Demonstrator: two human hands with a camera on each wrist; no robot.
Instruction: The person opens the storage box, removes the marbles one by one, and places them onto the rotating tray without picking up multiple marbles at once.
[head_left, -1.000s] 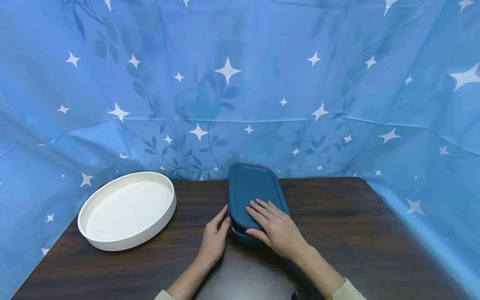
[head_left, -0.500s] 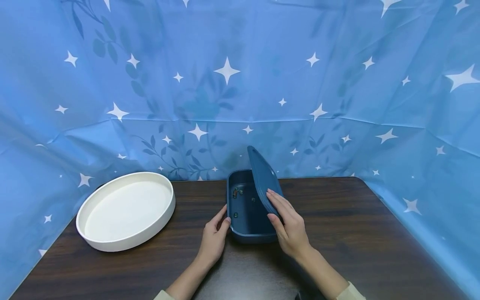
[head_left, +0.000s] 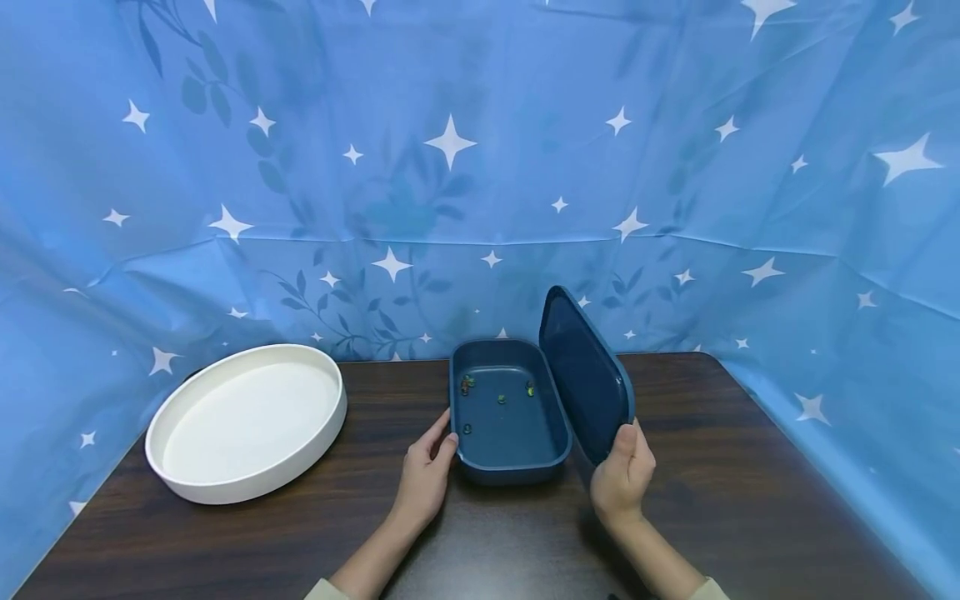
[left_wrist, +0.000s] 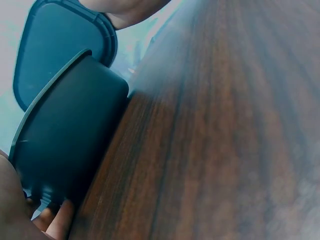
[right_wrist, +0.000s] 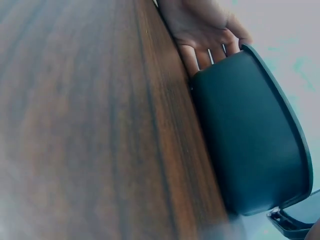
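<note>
A dark blue rectangular box sits on the table, uncovered. Several tiny greenish and reddish pieces lie on its floor, among them a green one and a reddish one; their kind is too small to tell. My left hand holds the box's left side, thumb at the rim and fingers along the outer wall. Tilted up just right of the box, the matching blue lid shows its inner face. My right hand grips that lid's near end, thumb on the inner face, other fingers mostly hidden behind.
To the left stands a round white tray with a low wall. The dark wood table ends at a blue curtain with white stars behind it. A small black object peeks in at the bottom edge.
My right hand has lifted the lid off the box, swung it rightward and turned its inner face into view. The pieces inside have become visible. My left hand stays at the box's side.
</note>
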